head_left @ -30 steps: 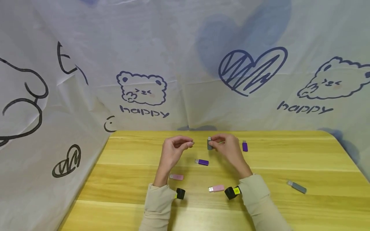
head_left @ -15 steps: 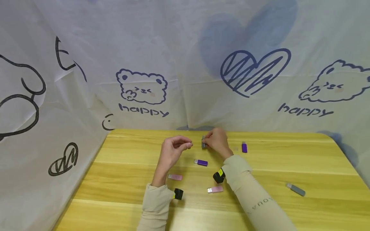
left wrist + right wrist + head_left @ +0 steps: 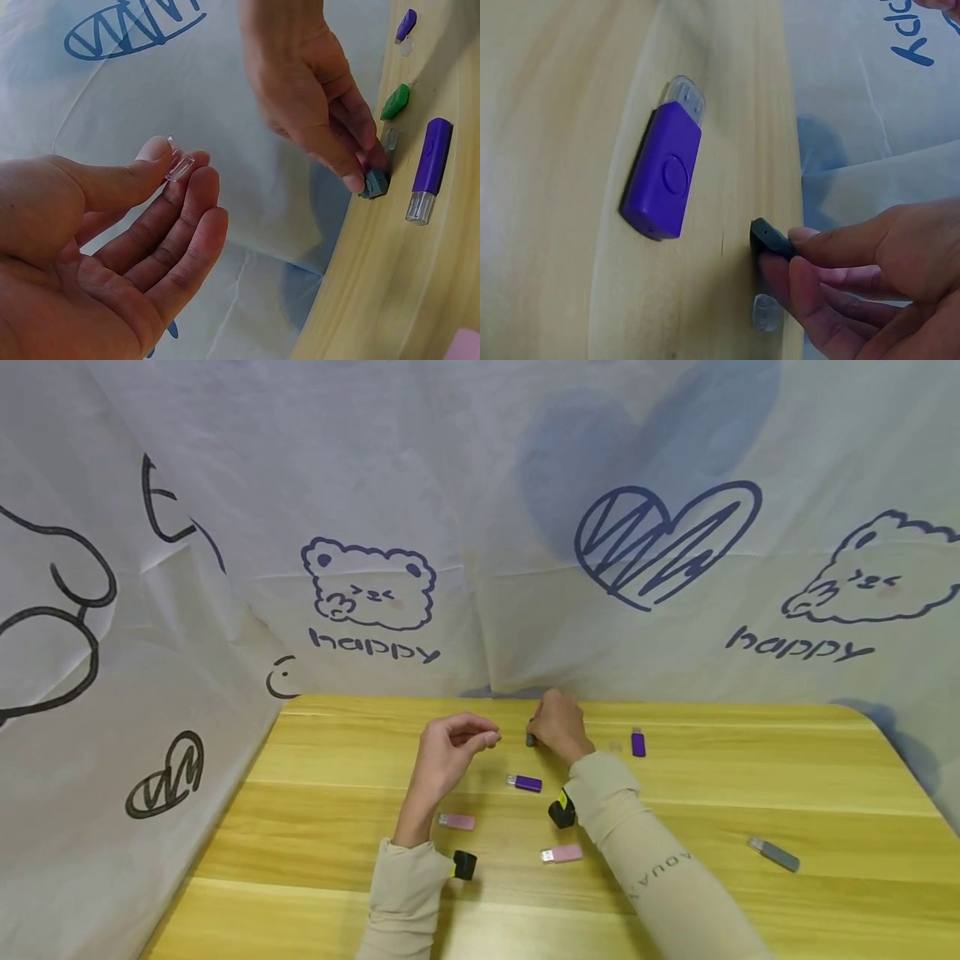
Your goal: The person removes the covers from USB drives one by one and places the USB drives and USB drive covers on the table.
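Note:
My left hand (image 3: 453, 752) is raised over the back of the table and pinches a small clear cap (image 3: 180, 168) between thumb and index finger. To its right, my right hand (image 3: 558, 727) reaches down by the table's back edge, thumb and fingers gripping a grey USB stick (image 3: 770, 238). The stick is close over the wood, its far end hidden by the fingers. Beside those fingers another clear cap (image 3: 765, 313) lies on the table. A purple USB stick (image 3: 664, 169) with its clear cap on lies nearer to me, between the hands.
A green USB stick (image 3: 395, 103) lies behind the right hand. Further right are a purple stick (image 3: 638, 743) and a loose clear cap (image 3: 615, 747). Two pink sticks, one left (image 3: 457, 821) and one right (image 3: 562, 854), lie in front; another grey stick (image 3: 774, 853) lies far right.
My right hand has moved left and turned over with the grey USB stick, bringing it down towards the table's back edge. The left hand has stayed in place.

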`<state>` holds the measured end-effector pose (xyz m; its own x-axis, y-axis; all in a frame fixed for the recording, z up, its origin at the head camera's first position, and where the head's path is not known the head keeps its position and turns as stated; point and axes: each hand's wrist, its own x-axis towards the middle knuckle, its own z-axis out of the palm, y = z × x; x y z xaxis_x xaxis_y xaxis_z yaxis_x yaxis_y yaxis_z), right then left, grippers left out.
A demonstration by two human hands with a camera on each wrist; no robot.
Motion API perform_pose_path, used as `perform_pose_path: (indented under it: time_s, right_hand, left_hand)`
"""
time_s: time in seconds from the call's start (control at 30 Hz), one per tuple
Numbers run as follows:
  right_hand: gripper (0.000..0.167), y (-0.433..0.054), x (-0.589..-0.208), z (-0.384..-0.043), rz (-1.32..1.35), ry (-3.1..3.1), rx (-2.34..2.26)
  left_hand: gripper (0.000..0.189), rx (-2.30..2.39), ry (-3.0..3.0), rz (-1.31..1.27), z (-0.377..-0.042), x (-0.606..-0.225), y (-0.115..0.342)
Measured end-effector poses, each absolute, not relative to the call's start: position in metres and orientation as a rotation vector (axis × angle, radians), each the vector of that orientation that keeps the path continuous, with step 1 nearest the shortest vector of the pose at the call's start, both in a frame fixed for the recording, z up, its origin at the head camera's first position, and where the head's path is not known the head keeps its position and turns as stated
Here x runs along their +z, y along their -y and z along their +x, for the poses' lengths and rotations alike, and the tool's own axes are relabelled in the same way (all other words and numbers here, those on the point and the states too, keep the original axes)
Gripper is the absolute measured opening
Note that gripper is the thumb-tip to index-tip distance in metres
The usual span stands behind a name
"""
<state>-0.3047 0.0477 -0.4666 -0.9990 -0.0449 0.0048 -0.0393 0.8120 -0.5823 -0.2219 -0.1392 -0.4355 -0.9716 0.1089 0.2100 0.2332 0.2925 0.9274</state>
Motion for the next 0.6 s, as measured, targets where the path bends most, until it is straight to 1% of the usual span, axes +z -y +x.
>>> perform_pose_path:
  time_s: [0.2, 0.37, 0.47, 0.57, 0.6]
  right_hand:
    - [0.026, -0.048, -0.464, -0.303, -0.108, -3.005, -0.871]
    - [0.042, -0.049, -0.465, -0.3, -0.124, -3.001, -0.877]
    - [0.035, -0.054, -0.465, -0.298, -0.111, -2.984, -0.95]
    - [0.02, -0.06, -0.461, -0.293, -0.08, -2.933, -1.057]
    - [0.017, -0.062, -0.458, -0.29, -0.061, -2.91, -1.092]
  left_hand:
    - [0.005, -1.788, 2.419, -0.318, -0.221, -0.434, 0.137]
    - [0.005, -1.788, 2.409, -0.3, -0.22, -0.436, 0.137]
    - [0.005, -1.784, 2.417, -0.298, -0.221, -0.438, 0.137]
    - [0.007, -1.791, 2.422, -0.291, -0.222, -0.44, 0.136]
    - [0.008, -1.791, 2.424, -0.288, -0.222, -0.44, 0.136]
